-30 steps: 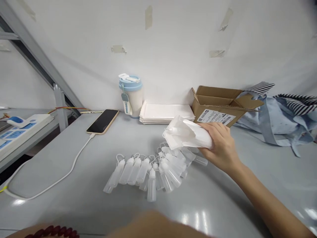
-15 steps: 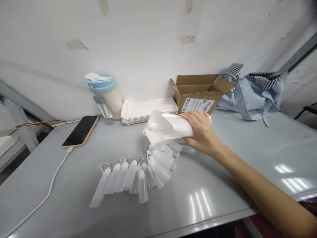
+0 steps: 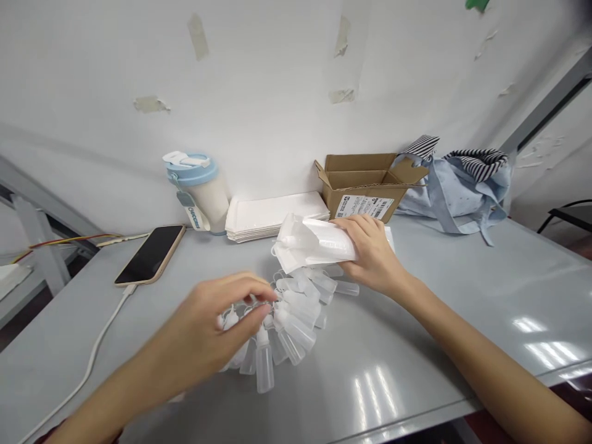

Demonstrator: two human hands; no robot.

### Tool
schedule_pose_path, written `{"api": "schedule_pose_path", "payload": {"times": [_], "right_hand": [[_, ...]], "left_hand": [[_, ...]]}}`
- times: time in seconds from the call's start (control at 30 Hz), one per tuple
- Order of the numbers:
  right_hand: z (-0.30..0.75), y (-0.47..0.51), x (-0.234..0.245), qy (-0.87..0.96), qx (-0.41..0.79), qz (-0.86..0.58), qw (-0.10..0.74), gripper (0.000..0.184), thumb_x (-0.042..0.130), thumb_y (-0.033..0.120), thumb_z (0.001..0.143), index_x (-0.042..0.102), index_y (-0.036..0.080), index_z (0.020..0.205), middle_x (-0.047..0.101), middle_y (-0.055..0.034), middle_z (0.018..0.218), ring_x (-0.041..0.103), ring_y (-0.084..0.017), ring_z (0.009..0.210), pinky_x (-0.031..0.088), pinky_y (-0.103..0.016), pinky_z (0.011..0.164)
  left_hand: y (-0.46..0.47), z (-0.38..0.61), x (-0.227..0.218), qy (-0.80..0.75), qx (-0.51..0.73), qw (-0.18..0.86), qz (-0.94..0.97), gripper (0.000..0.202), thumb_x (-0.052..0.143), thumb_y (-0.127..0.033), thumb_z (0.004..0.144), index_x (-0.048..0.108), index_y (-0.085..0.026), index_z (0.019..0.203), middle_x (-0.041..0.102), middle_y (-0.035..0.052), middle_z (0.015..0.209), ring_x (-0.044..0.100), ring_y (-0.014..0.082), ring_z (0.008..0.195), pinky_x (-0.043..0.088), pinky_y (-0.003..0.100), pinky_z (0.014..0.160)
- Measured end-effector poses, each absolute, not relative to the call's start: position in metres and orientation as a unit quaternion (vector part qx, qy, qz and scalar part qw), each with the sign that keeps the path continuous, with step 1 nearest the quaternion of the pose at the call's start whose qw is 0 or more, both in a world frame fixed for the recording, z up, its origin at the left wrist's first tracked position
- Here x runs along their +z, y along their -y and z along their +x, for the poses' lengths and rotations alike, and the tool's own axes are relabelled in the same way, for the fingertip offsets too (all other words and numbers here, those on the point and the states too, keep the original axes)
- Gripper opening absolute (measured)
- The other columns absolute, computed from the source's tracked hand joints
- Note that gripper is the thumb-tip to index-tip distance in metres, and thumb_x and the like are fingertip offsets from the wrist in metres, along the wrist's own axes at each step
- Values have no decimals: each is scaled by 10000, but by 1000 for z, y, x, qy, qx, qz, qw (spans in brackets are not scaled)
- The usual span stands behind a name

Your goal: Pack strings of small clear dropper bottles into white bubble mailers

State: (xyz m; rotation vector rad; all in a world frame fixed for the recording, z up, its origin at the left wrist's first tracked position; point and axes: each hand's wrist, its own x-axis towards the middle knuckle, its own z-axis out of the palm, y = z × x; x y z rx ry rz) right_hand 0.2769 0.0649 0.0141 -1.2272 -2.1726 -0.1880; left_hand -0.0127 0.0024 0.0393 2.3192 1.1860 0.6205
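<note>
Several small translucent dropper bottles [image 3: 290, 314] with looped caps lie in a fan on the grey table [image 3: 439, 308]. My left hand [image 3: 222, 330] hovers over the left end of the row, its fingers curled and fingertips touching the bottle caps. Whether it grips one is hidden. My right hand [image 3: 372, 256] is closed on a bunch of white plastic pouches [image 3: 314, 243], held just above the right end of the row.
A stack of white pouches [image 3: 272, 216] lies by the wall, beside a blue-lidded cup [image 3: 198, 188] and an open cardboard box [image 3: 365, 185]. A phone [image 3: 150, 254] on a white cable lies at the left. A blue cloth bag [image 3: 457, 185] sits at the right.
My left hand has come into view from below and reached onto the bottles. The right hand still holds the pouches in about the same place; the view has shifted slightly.
</note>
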Motion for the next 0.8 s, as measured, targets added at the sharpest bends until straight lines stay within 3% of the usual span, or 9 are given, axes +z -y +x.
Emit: {"api": "schedule_pose_path", "payload": {"times": [0.13, 0.27, 0.53, 0.8], "right_hand": [[277, -66, 13, 836, -58, -466, 285, 525, 518, 173, 640, 468, 181, 1163, 592, -111, 1091, 515, -306, 1024, 330, -446, 852], [277, -64, 13, 843, -53, -467, 264, 552, 505, 156, 625, 458, 187, 1175, 591, -112, 1095, 519, -306, 1025, 328, -461, 872], [275, -61, 11, 851, -54, -451, 265, 538, 508, 125, 643, 445, 183, 1174, 595, -105, 1101, 528, -282, 996, 348, -437, 847], [272, -58, 12, 858, -62, -439, 261, 552, 503, 93, 634, 457, 147, 1182, 593, -113, 1091, 524, -278, 978, 353, -443, 844]], "left_hand": [[-17, 11, 44, -371, 173, 240, 880, 198, 468, -234, 920, 579, -234, 1085, 627, 36, 1073, 563, 195, 1024, 513, 321, 839], [-3, 6, 23, -348, 171, 157, 908, 278, 471, -187, 911, 513, -200, 1185, 588, 78, 1118, 518, 224, 1067, 509, 365, 857], [-1, 8, 15, -274, 208, -16, 939, 271, 383, -53, 924, 617, -138, 1031, 690, 54, 924, 605, 217, 833, 524, 359, 733], [-2, -7, 32, -299, 324, 224, 869, 202, 486, -57, 892, 607, -205, 956, 653, 11, 831, 601, 139, 784, 522, 231, 639]]}}
